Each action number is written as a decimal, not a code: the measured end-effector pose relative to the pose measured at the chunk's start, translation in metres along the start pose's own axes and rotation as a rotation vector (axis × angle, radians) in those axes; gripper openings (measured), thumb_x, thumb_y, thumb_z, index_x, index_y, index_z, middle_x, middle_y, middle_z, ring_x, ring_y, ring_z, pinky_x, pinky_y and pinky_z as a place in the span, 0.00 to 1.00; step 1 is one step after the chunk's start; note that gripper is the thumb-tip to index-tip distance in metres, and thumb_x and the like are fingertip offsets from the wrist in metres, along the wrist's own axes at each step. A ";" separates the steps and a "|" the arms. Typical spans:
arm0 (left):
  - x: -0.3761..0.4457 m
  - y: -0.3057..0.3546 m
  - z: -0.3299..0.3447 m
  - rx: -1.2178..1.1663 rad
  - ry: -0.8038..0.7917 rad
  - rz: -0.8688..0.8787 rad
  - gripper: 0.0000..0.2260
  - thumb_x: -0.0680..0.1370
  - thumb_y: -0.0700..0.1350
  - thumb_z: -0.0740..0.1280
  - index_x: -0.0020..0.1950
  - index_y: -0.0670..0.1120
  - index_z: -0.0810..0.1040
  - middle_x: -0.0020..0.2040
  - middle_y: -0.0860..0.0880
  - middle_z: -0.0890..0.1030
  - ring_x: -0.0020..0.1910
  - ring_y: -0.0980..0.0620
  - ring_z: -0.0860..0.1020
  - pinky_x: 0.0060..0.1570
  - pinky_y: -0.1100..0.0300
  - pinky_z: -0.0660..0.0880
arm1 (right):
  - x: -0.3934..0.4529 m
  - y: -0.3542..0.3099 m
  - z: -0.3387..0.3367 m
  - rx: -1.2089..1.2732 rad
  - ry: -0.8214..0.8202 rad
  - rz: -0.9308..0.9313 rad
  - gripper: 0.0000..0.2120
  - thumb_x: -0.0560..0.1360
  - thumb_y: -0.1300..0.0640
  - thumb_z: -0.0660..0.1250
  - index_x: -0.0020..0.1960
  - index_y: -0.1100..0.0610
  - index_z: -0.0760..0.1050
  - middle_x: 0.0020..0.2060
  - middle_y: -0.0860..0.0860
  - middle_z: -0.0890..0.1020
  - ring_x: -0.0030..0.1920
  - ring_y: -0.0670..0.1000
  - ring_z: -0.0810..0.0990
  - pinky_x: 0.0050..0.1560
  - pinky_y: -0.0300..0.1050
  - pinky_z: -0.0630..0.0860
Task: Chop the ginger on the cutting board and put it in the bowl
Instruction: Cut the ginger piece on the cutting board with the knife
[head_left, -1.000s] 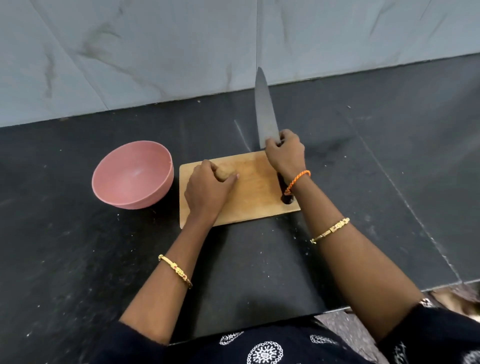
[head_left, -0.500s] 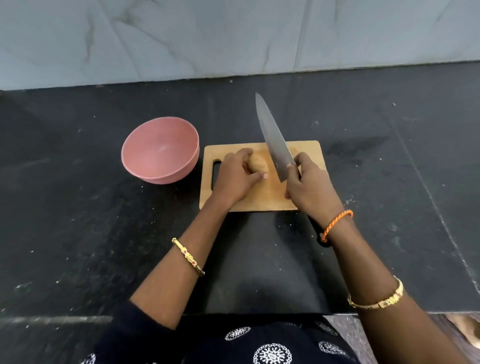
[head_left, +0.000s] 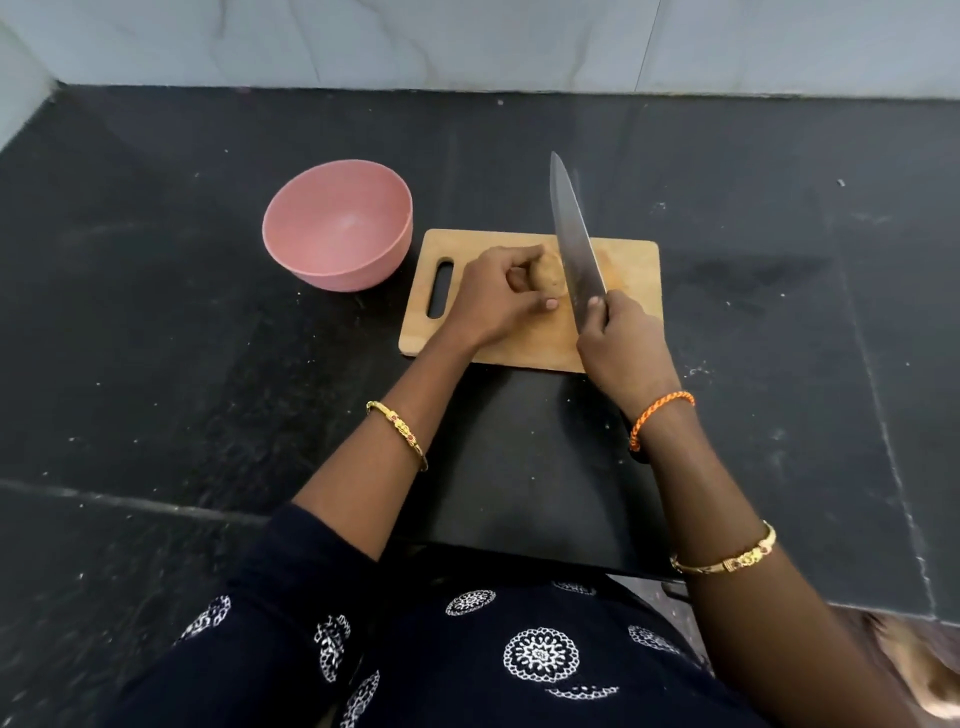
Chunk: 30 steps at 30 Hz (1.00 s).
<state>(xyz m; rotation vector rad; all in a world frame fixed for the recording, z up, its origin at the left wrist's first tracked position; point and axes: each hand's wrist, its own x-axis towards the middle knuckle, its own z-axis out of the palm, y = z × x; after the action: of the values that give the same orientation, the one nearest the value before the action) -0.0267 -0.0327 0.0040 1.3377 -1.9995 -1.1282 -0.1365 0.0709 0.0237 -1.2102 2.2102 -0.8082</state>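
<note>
A wooden cutting board (head_left: 628, 270) with a slot handle at its left end lies on the black counter. A tan piece of ginger (head_left: 549, 274) sits on the board, and my left hand (head_left: 493, 296) holds it with fingers and thumb curled round it. My right hand (head_left: 621, 348) grips the handle of a large knife (head_left: 574, 239). Its blade points away from me and stands just right of the ginger, close to its right end. An empty pink bowl (head_left: 337, 223) stands left of the board.
The black counter (head_left: 156, 338) stretches wide on both sides, with a pale wall (head_left: 467, 41) behind it. The counter's front edge runs just before my body at the lower right.
The view has shifted, so board and bowl sit differently in frame. My right hand has brought the knife blade leftward until it stands beside the ginger. My left hand keeps its hold.
</note>
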 end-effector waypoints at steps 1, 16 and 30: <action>0.000 0.000 0.000 -0.004 0.007 0.001 0.30 0.66 0.42 0.77 0.66 0.43 0.73 0.50 0.46 0.81 0.45 0.55 0.75 0.48 0.66 0.74 | -0.002 0.001 0.000 0.004 -0.007 0.004 0.13 0.82 0.54 0.51 0.42 0.59 0.67 0.31 0.51 0.71 0.31 0.48 0.69 0.28 0.42 0.61; -0.002 0.014 -0.002 0.014 -0.069 -0.010 0.30 0.63 0.41 0.79 0.63 0.41 0.75 0.52 0.48 0.77 0.47 0.55 0.75 0.52 0.61 0.77 | -0.018 0.004 -0.014 0.003 -0.081 -0.019 0.14 0.82 0.53 0.51 0.47 0.60 0.69 0.40 0.56 0.75 0.37 0.54 0.74 0.35 0.46 0.70; -0.010 0.008 -0.001 -0.048 -0.153 -0.013 0.29 0.62 0.40 0.79 0.62 0.42 0.76 0.42 0.56 0.76 0.43 0.57 0.75 0.47 0.68 0.76 | -0.037 0.000 -0.012 0.021 -0.050 0.070 0.15 0.82 0.52 0.49 0.48 0.60 0.69 0.41 0.57 0.75 0.43 0.58 0.75 0.43 0.51 0.75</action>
<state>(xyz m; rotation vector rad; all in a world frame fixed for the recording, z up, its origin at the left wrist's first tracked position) -0.0264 -0.0226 0.0120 1.2764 -2.0588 -1.3110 -0.1264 0.1061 0.0373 -1.1238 2.1860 -0.7636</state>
